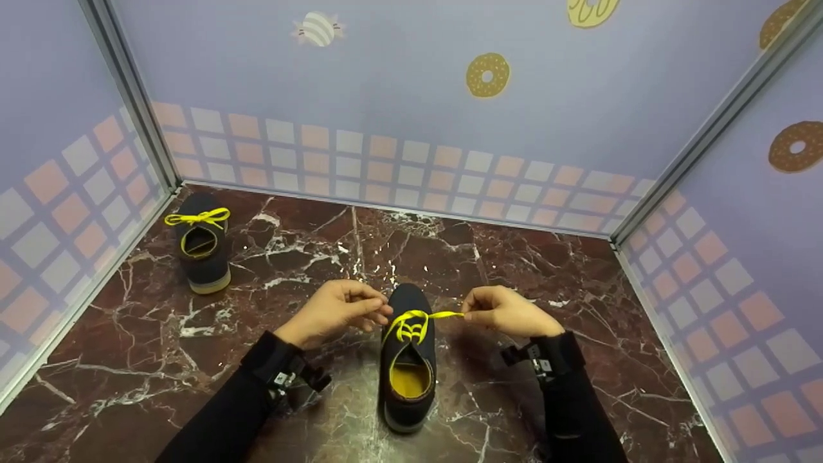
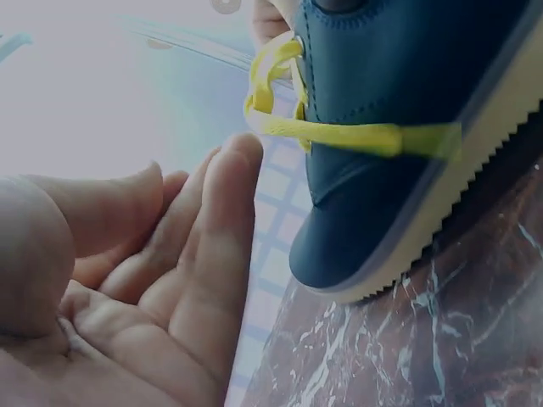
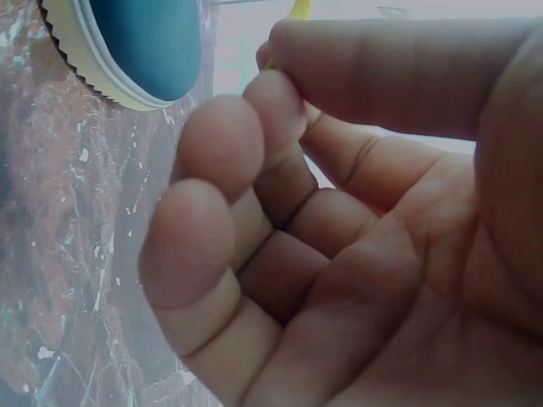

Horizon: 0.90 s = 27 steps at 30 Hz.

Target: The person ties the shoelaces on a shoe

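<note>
A dark shoe with a yellow insole stands on the marble-patterned surface, toe pointing away from me. Its yellow shoelace is threaded through the eyelets. My right hand pinches one lace end between thumb and fingertips and holds it stretched out to the right of the shoe. On the other side, my left hand hovers beside the toe with loosely bent fingers and nothing between them. In the left wrist view the other lace end hangs over the side of the shoe, apart from the fingertips.
A second dark shoe, its yellow lace tied in a bow, stands at the far left by the wall. Purple printed panels enclose the back and both sides. White specks lie beyond the near shoe.
</note>
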Tool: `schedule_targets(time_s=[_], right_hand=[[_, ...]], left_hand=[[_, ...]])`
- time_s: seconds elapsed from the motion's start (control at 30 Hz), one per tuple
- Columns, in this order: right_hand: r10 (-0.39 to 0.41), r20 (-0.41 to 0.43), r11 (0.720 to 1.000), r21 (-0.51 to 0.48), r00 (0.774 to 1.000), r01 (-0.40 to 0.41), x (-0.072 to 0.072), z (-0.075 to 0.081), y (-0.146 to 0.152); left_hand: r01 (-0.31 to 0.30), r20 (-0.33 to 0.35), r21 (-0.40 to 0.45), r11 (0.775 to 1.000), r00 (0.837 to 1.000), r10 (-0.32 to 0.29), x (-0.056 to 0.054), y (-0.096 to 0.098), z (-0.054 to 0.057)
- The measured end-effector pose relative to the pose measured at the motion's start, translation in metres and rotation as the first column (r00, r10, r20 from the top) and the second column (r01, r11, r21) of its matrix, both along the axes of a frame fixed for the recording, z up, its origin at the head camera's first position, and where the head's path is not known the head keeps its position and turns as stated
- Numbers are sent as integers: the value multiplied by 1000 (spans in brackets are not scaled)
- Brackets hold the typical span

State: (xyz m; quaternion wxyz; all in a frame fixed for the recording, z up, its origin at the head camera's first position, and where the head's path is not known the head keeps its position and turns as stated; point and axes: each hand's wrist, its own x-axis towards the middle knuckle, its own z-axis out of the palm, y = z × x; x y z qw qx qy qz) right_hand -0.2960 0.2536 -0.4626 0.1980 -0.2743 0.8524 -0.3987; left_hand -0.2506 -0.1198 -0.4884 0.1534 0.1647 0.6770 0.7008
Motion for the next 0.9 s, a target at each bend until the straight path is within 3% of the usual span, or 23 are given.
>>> schedule_targets(time_s=[0.13, 0.23, 0.33, 0.6, 0.9], right_hand=[[2, 7, 1000, 3, 1000, -2, 0, -3, 0], [4, 11, 1000, 3, 1000, -4, 2, -4, -1], [8, 6, 1000, 4, 1000, -8, 3, -3, -1], [11, 4, 1000, 8, 1000, -11, 4, -4, -1], [9, -23, 1000, 24, 1000, -9, 6, -3, 6]], left_hand=[[-32, -116, -169, 985, 993, 13, 1, 1, -3], [-53, -222, -276, 960, 975, -10, 1, 3, -6], [-57, -275, -335, 941, 961, -40, 2, 6, -10], [-7, -207, -300, 954, 977, -58, 5, 14, -14], [38, -162, -275, 961, 983, -85, 5, 6, -6]])
